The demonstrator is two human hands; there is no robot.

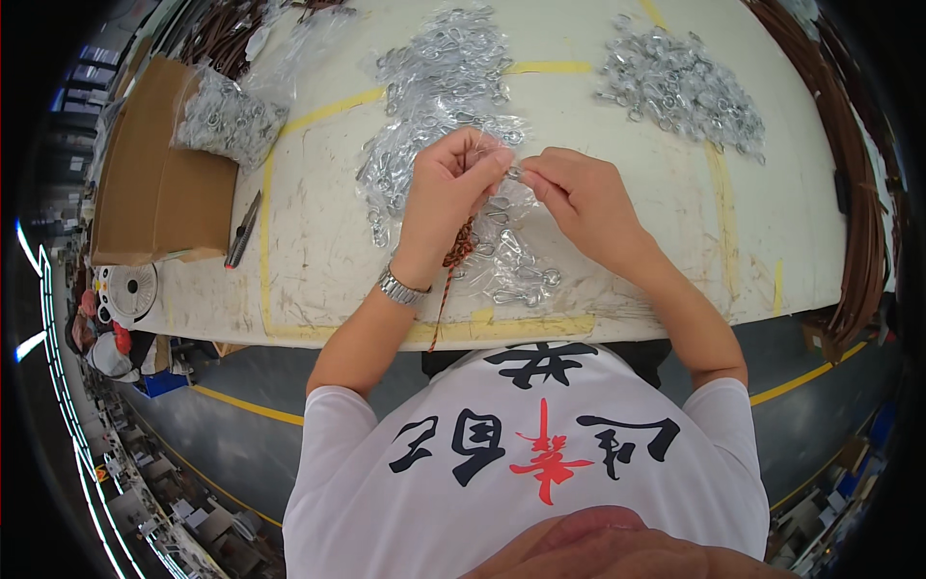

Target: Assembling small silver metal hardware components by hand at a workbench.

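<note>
Small clear packet (pixel 514 175) with a bit of metal showing sits between the two hands, above the middle of the table (pixel 323 188) and well in from its near edge. The left hand (pixel 463 172) is pinched on the packet's left side, thumb against forefinger; the right hand (pixel 577 193) grips its right side the same way, fingertips nearly touching the left's. A patterned cord (pixel 460 247) bunches beside the heel of the left hand, its tail running down to the near table edge; whether the left palm also holds it, I cannot tell.

Room beyond the fingers is tight: a long heap of packeted metal clips (pixel 442 77) runs from the far side right up to the left hand, and a few loose packets (pixel 516 270) lie between the forearms, short of the near edge. To the right, a broad stretch of tabletop separates the right hand from a second heap (pixel 680 87) and from the brown strips (pixel 854 164) along the right edge. To the left, tabletop marked with yellow tape (pixel 266 241) runs between the left forearm and a cutter knife (pixel 244 232), which lies just beside a cardboard box (pixel 159 179)
</note>
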